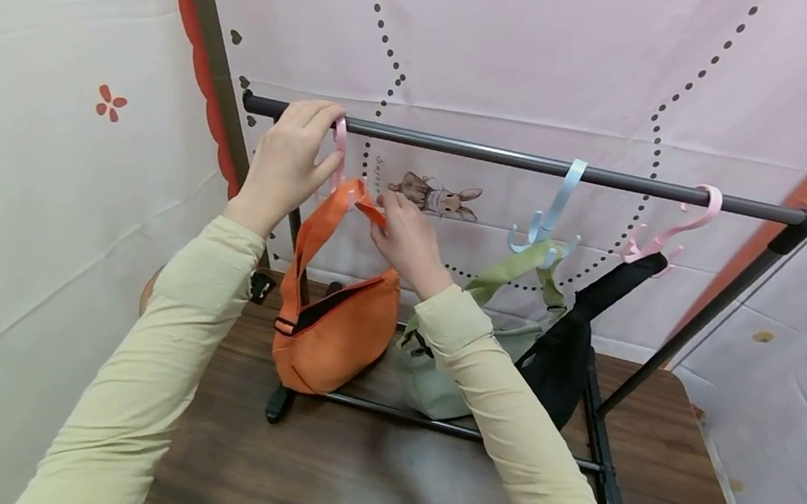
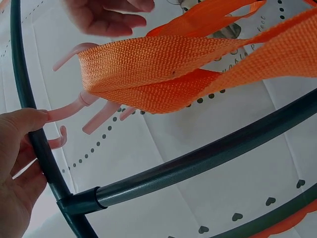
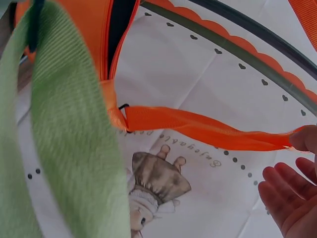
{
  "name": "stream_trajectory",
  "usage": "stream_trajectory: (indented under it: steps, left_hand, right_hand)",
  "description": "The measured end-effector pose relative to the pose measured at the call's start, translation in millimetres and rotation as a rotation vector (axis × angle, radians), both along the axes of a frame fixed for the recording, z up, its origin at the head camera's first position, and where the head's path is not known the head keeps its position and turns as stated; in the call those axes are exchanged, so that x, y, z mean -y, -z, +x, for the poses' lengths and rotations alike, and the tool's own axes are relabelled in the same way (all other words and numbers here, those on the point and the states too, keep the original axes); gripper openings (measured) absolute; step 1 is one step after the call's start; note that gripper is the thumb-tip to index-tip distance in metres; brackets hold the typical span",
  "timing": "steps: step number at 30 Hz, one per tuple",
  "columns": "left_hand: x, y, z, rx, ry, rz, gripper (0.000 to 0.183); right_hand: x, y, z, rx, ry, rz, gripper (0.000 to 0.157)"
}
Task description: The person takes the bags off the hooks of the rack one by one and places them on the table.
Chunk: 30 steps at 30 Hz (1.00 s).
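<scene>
My left hand (image 1: 296,156) holds a pink hook (image 1: 339,147) where it hangs over the dark rail (image 1: 461,148). In the left wrist view the thumb presses the hook's stem beside the rail. An orange bag (image 1: 344,333) hangs below by its strap (image 2: 148,69), looped over the lower prongs. My right hand (image 1: 408,240) is at the strap's right side, fingers spread and slightly bent. In the right wrist view its thumb overlaps the strap; in the left wrist view the fingertips show just beside the loop.
Right along the rail hang a blue hook (image 1: 565,196) with a green bag (image 1: 433,382) and another pink hook (image 1: 687,224) with a black bag (image 1: 568,356). The rack stands on a brown wooden surface (image 1: 315,477), with printed cloth (image 1: 549,51) behind.
</scene>
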State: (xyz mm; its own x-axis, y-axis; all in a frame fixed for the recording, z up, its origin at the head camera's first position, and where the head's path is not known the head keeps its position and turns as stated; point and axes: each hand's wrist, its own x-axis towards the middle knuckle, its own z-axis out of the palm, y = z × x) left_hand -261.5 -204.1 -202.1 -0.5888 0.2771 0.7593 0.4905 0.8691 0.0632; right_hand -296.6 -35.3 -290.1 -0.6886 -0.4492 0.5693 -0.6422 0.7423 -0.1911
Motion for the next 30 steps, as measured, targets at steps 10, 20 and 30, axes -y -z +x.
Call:
stream_trajectory:
  steps: [10,20,30]
  left_hand:
    - [-1,-0.7,0.5,0.006,0.000,0.018,0.034]
    - [-1,-0.3,0.4,0.005,0.000,0.018,0.035]
    - [-1,-0.9,1.5,0.027,0.003,0.031,0.036]
  right_hand:
    - [19,7.4,-10.6,0.101,-0.022,-0.170,0.029]
    - [26,23.2,-20.0,-0.029,-0.011,-0.325,0.015]
    - [24,17.3,-27.3,-0.034,-0.006,-0.430,0.010]
